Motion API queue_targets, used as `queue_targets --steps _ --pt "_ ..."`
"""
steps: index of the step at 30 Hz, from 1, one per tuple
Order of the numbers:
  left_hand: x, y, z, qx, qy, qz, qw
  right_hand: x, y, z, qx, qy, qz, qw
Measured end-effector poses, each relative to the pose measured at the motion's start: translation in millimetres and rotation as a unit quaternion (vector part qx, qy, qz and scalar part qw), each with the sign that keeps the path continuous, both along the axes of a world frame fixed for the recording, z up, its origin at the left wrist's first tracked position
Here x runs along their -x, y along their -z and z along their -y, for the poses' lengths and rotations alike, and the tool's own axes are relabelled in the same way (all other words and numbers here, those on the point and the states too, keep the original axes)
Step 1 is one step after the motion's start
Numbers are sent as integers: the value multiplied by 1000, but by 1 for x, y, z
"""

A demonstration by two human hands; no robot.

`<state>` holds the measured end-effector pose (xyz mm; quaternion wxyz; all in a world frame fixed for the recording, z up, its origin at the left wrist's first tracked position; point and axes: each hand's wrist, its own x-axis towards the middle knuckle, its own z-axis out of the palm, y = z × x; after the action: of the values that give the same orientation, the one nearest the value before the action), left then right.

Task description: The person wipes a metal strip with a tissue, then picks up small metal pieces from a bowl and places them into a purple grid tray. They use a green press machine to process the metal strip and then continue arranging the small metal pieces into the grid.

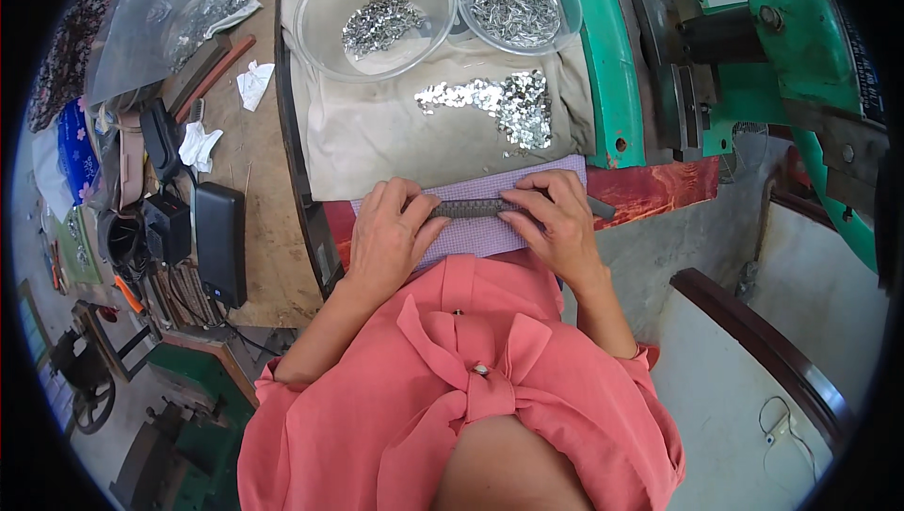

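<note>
Head view, cluttered wooden bench (254, 181), green machine (753, 59)

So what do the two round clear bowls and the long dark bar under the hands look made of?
The two round clear bowls look like thin clear plastic, possibly glass: see-through walls with soft glare. The long dark bar looks like dull grey metal, straight and rigid with fine ridges; both hands press it.

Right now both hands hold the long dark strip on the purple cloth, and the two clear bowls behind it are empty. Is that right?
Not quite. The head view shows both clear bowls holding small shiny metal pieces. The rest stands: the left hand and right hand hold the long dark strip on the purple cloth.
</note>
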<state>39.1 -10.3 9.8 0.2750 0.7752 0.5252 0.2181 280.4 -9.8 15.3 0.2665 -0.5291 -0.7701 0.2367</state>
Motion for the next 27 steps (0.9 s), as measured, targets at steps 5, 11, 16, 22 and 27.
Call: queue_targets --steps 5,11,16,22,27 --pt "-1 2 0 -1 -4 11 1000 3 -1 -3 2 -19 23 1000" --pt "2 4 2 -2 -8 33 999 8 -10 -12 40 -29 26 998" --pt "6 8 2 -54 39 62 996 11 -20 -19 101 -49 19 994" --pt "5 17 8 -44 62 111 991 19 -30 -15 92 -74 64 991" --pt "2 22 8 -43 52 124 990 21 -27 -6 41 -97 97 990"
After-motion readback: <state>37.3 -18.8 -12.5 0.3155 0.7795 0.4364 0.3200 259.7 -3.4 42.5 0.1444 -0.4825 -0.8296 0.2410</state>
